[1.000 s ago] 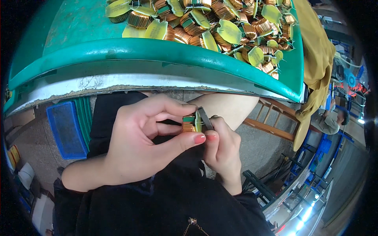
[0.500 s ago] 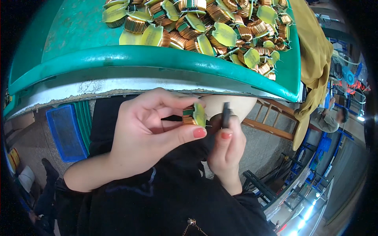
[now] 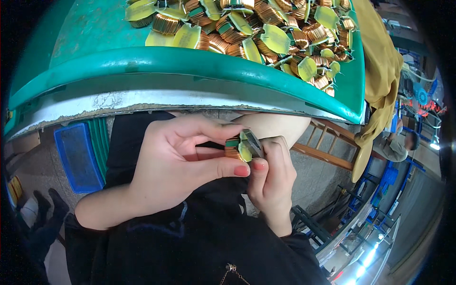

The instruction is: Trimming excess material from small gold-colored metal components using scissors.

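In front of my lap, my left hand (image 3: pixel 185 156) pinches a copper-wound coil (image 3: pixel 232 149) between thumb and fingers. A yellow-green plate (image 3: pixel 244 148) is fixed to the coil's right face, towards my other hand. My right hand (image 3: pixel 273 175) grips a small, flat, dark grey metal piece (image 3: pixel 253 143), slanted with its upper end against or just in front of that plate. Its lower end is hidden in my fingers, so its exact kind cannot be made out. Both hands are close together, below the table edge.
A green tray (image 3: pixel 190 61) on the white-edged table (image 3: pixel 142 91) holds a heap of similar coils (image 3: pixel 275 39). Mustard cloth (image 3: pixel 380 52) hangs at its right. A blue crate (image 3: pixel 80 156) stands lower left, a wooden stool (image 3: pixel 327 147) right. Another person (image 3: pixel 398 147) sits far right.
My right hand has turned the metal piece from upright to slanted and brought it left onto the coil's plate. My left hand keeps its pinch, nearly in place.
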The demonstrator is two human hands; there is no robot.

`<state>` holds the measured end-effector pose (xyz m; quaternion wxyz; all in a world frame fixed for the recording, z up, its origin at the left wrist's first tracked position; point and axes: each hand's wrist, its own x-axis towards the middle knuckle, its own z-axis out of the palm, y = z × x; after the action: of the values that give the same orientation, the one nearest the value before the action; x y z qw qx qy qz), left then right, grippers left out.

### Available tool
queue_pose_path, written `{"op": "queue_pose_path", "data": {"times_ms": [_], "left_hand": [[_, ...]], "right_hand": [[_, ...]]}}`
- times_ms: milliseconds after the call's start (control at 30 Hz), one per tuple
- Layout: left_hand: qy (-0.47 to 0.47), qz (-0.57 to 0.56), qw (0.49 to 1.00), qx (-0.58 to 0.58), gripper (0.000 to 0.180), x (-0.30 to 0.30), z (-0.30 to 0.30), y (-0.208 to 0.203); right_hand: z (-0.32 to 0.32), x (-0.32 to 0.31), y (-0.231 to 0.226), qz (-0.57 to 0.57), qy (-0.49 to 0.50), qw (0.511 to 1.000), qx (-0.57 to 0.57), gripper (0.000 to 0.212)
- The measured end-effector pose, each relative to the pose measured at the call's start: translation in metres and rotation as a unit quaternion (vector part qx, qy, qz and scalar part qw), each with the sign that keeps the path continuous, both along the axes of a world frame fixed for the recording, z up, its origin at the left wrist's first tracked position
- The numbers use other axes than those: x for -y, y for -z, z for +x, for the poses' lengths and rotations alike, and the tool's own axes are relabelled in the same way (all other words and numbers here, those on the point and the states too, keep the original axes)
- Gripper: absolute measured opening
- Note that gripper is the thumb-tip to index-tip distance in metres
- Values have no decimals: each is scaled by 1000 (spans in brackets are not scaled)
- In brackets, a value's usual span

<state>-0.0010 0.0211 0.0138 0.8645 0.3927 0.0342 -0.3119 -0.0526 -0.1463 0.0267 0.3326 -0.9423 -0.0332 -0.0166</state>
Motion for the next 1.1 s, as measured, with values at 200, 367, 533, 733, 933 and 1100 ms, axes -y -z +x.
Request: {"op": "queue_pose_path", "data": {"times_ms": [200,367,533,733,933,1100], "left_hand": [[10,9,1000,15,35,-1,-1,6],[-14,18,998,55,39,2,-4,7],[-11,39,997,71,39,4,0,7],[7,11,996,85,42,7,3,11],[-17,-62,995,70,45,6,1,11],[-14,-68,993,95,47,8,-1,17]], "right_hand": [[1,2,6,-68,-31,996,47,17],[1,3,9,-111,-33,991,64,16],[-3,2,9,-126,-4,991,36,17],[-8,0,9,28,96,995,1,22],[-11,12,14,59,39,996,47,29],[-13,14,15,31,8,998,46,29]]}}
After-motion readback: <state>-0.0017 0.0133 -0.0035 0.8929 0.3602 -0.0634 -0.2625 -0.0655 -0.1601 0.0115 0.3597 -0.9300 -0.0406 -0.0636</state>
